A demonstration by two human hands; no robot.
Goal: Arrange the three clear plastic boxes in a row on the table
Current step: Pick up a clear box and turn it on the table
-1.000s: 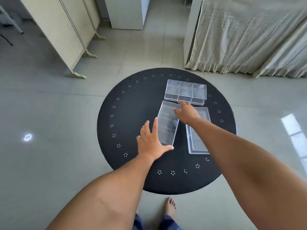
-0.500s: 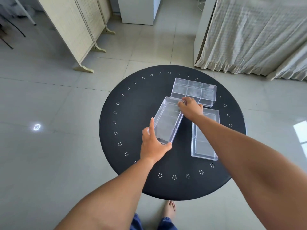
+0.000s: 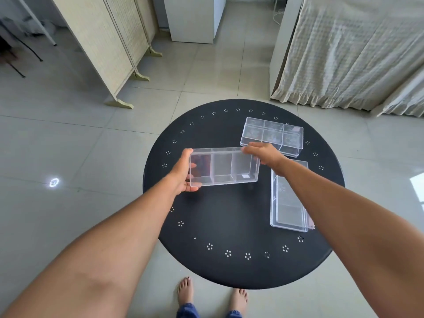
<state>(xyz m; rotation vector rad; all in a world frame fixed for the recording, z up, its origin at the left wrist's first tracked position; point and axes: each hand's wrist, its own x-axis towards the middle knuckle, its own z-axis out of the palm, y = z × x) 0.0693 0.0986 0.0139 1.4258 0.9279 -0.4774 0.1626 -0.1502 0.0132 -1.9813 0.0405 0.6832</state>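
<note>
Two hands share your grip on one clear box (image 3: 223,166), left hand (image 3: 181,174) and right hand (image 3: 263,153) clamped on its short ends above the round worktop's (image 3: 229,216) left half, while two other boxes (image 3: 273,135) (image 3: 288,203) lie near its right edge.

My round table (image 3: 229,214) is black, ringed with small white flower-like dot clusters. All three boxes, like the one I hold (image 3: 223,166), are clear. The floor tiles (image 3: 68,145) look pale grey, the curtain (image 3: 355,53) cream, perhaps checked.
</note>
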